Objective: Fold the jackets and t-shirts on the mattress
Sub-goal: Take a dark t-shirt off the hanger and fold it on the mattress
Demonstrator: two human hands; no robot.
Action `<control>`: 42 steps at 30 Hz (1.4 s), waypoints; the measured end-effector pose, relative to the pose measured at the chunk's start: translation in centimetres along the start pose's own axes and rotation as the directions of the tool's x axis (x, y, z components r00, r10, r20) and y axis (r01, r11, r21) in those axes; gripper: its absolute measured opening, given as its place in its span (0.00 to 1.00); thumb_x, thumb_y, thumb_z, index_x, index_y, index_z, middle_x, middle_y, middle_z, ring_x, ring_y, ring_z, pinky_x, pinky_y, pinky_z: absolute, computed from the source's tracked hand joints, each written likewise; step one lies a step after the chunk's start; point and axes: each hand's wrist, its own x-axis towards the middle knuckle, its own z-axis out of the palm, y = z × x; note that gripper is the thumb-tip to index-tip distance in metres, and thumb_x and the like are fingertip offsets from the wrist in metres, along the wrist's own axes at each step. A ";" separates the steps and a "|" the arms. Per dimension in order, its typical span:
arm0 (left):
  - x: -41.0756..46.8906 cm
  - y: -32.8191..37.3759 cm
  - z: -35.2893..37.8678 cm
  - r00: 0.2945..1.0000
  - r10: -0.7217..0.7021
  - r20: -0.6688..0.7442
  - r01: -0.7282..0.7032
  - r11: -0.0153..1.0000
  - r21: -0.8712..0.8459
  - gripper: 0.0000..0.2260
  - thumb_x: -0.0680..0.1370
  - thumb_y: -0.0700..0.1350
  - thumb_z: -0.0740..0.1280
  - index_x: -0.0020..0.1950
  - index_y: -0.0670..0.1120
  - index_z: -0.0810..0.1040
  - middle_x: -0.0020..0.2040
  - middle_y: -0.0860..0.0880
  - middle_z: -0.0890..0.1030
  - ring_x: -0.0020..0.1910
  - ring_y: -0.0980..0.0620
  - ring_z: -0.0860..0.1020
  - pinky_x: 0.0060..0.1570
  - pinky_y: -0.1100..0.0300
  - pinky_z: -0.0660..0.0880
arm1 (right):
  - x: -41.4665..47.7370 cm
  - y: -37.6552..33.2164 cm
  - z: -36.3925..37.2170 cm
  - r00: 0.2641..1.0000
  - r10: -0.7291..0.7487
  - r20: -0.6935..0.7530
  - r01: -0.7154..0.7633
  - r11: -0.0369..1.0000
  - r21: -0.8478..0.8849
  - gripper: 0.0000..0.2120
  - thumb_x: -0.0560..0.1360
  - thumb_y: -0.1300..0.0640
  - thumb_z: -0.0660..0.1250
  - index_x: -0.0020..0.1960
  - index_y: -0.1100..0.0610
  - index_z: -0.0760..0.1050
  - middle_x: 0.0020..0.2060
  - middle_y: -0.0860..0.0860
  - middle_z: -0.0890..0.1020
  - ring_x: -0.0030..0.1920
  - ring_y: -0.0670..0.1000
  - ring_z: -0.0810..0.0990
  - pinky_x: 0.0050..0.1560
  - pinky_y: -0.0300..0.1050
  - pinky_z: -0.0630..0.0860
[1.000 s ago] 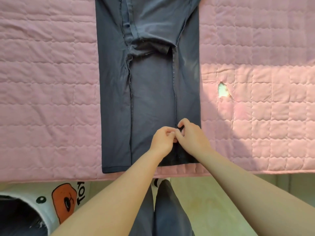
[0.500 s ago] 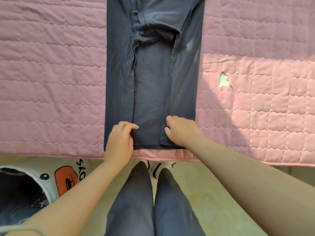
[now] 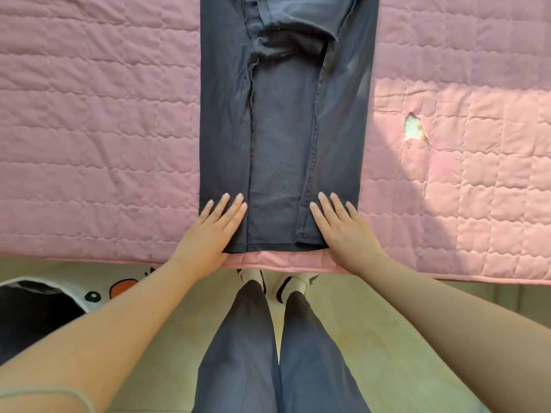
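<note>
Two flat hands, left hand and right hand, press the folded t-shirt's near corners.

One wide-angle camera, worn on the standing person's head, looks forward and steeply down across the near edge of the pink mattress, close in; the wearer's own legs fill the lower frame.

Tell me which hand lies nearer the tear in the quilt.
The right hand, flat on the dark garment; the tear is on that side, the left hand opposite.
</note>
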 end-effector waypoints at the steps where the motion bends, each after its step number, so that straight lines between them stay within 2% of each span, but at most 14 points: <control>1: -0.1 -0.1 -0.1 1.000 0.018 -0.009 -0.019 0.999 -0.046 0.41 0.74 0.37 0.65 0.78 0.45 0.42 0.79 0.46 0.44 0.77 0.45 0.42 0.75 0.51 0.40 | 0.4 -0.4 -0.3 1.000 0.011 -0.013 -0.011 1.000 -0.014 0.34 0.64 0.70 0.71 0.69 0.66 0.69 0.67 0.66 0.72 0.65 0.68 0.72 0.59 0.63 0.75; 6: 0.7 -0.6 -2.8 0.983 0.038 0.179 0.023 0.945 -0.327 0.27 0.81 0.37 0.55 0.79 0.49 0.52 0.80 0.51 0.49 0.78 0.50 0.44 0.76 0.57 0.40 | 1.0 -0.7 -3.6 0.988 0.123 0.094 -0.144 0.953 0.268 0.25 0.73 0.69 0.60 0.68 0.55 0.72 0.62 0.59 0.76 0.61 0.62 0.76 0.53 0.52 0.76; 8: 1.6 -1.5 -5.8 0.937 0.061 0.344 0.101 0.895 -0.435 0.23 0.82 0.39 0.53 0.77 0.51 0.61 0.78 0.50 0.57 0.78 0.48 0.54 0.75 0.57 0.51 | 1.8 0.8 -6.1 0.971 0.173 0.164 -0.229 0.870 0.436 0.20 0.71 0.67 0.58 0.54 0.51 0.80 0.49 0.56 0.81 0.50 0.62 0.78 0.45 0.51 0.76; 10: 2.8 -3.2 -9.5 0.874 0.063 0.482 0.222 0.830 -0.511 0.15 0.82 0.40 0.55 0.63 0.45 0.76 0.62 0.48 0.77 0.60 0.47 0.75 0.59 0.60 0.69 | 3.5 2.8 -8.7 0.953 0.113 0.281 -0.241 0.843 0.480 0.13 0.68 0.68 0.57 0.35 0.53 0.75 0.38 0.56 0.78 0.43 0.62 0.75 0.38 0.48 0.70; 12: 4.0 -4.7 -13.1 0.827 0.094 0.555 0.300 0.761 -0.575 0.07 0.76 0.43 0.60 0.39 0.43 0.73 0.35 0.48 0.74 0.34 0.49 0.72 0.35 0.59 0.67 | 5.0 4.7 -11.2 0.926 0.062 0.372 -0.252 0.835 0.490 0.11 0.67 0.69 0.57 0.30 0.56 0.67 0.32 0.55 0.74 0.38 0.59 0.72 0.34 0.46 0.66; 16: 6.4 -6.9 -19.0 0.836 -0.003 0.549 0.400 0.688 -0.606 0.03 0.70 0.42 0.65 0.39 0.44 0.72 0.34 0.47 0.71 0.32 0.52 0.68 0.32 0.61 0.62 | 7.2 8.4 -15.5 0.920 0.049 0.390 -0.287 0.761 0.582 0.07 0.66 0.70 0.58 0.33 0.60 0.69 0.28 0.53 0.70 0.33 0.54 0.70 0.30 0.42 0.65; 22: 11.6 -11.7 -24.6 0.914 -0.137 0.382 0.404 0.394 -0.826 0.04 0.73 0.37 0.63 0.45 0.44 0.75 0.39 0.45 0.75 0.36 0.50 0.72 0.36 0.59 0.66 | 11.9 14.9 -21.2 0.929 0.309 0.203 -0.310 0.355 0.882 0.06 0.59 0.64 0.64 0.35 0.60 0.77 0.31 0.55 0.71 0.34 0.51 0.69 0.34 0.43 0.63; 25: 14.4 -13.5 -25.8 0.943 -0.249 0.222 0.254 0.105 -0.961 0.05 0.67 0.45 0.68 0.41 0.49 0.75 0.36 0.51 0.77 0.36 0.55 0.75 0.38 0.64 0.70 | 14.4 16.9 -22.0 0.877 0.455 0.154 -0.204 0.062 0.977 0.05 0.65 0.63 0.69 0.36 0.54 0.78 0.34 0.51 0.75 0.35 0.48 0.72 0.37 0.40 0.69; 27: 16.1 -13.9 -24.8 0.924 -0.343 0.171 0.141 -0.109 -0.984 0.09 0.70 0.52 0.67 0.45 0.50 0.78 0.38 0.54 0.80 0.37 0.57 0.78 0.38 0.66 0.74 | 15.4 17.1 -20.7 0.837 0.494 0.235 -0.206 -0.113 0.972 0.03 0.70 0.56 0.72 0.40 0.51 0.78 0.38 0.47 0.77 0.38 0.45 0.75 0.42 0.39 0.73; 30: 16.6 -13.5 -20.0 0.823 -0.491 0.285 0.166 -0.272 -0.948 0.25 0.67 0.62 0.72 0.59 0.49 0.79 0.49 0.54 0.84 0.45 0.56 0.82 0.43 0.62 0.76 | 15.2 15.5 -16.1 0.792 0.421 0.442 -0.393 -0.203 0.897 0.09 0.74 0.48 0.71 0.49 0.52 0.77 0.46 0.50 0.79 0.44 0.46 0.78 0.50 0.41 0.74; 33: 15.6 -11.7 -14.8 0.705 -0.633 0.319 0.214 -0.239 -0.947 0.28 0.65 0.60 0.76 0.58 0.46 0.79 0.51 0.51 0.83 0.49 0.54 0.82 0.47 0.62 0.77 | 14.6 13.1 -11.8 0.728 0.527 0.439 -0.381 -0.223 0.898 0.18 0.73 0.49 0.73 0.58 0.58 0.77 0.52 0.55 0.81 0.50 0.49 0.77 0.49 0.38 0.73; 37: 14.6 -10.1 -11.8 0.594 -0.777 0.210 0.199 -0.111 -0.974 0.14 0.76 0.49 0.70 0.58 0.46 0.73 0.44 0.53 0.77 0.39 0.60 0.74 0.29 0.79 0.67 | 15.0 11.5 -10.1 0.665 0.668 0.334 -0.254 -0.219 0.942 0.17 0.71 0.50 0.74 0.55 0.58 0.77 0.47 0.51 0.79 0.46 0.47 0.75 0.40 0.34 0.69; 40: 14.9 -10.4 -12.3 0.637 -0.760 0.130 0.179 -0.019 -0.984 0.09 0.79 0.50 0.67 0.53 0.45 0.75 0.47 0.51 0.78 0.44 0.56 0.74 0.32 0.77 0.68 | 15.6 12.0 -11.0 0.689 0.660 0.299 -0.233 -0.189 0.954 0.14 0.71 0.48 0.74 0.48 0.56 0.76 0.40 0.49 0.80 0.40 0.47 0.76 0.39 0.34 0.71; 42: 15.7 -11.2 -13.5 0.687 -0.709 0.159 0.146 -0.079 -0.986 0.11 0.78 0.53 0.67 0.54 0.47 0.77 0.47 0.53 0.80 0.47 0.56 0.78 0.41 0.71 0.73 | 15.9 12.7 -12.2 0.727 0.608 0.319 -0.234 -0.217 0.948 0.16 0.70 0.44 0.74 0.48 0.55 0.78 0.41 0.48 0.83 0.39 0.46 0.80 0.38 0.34 0.74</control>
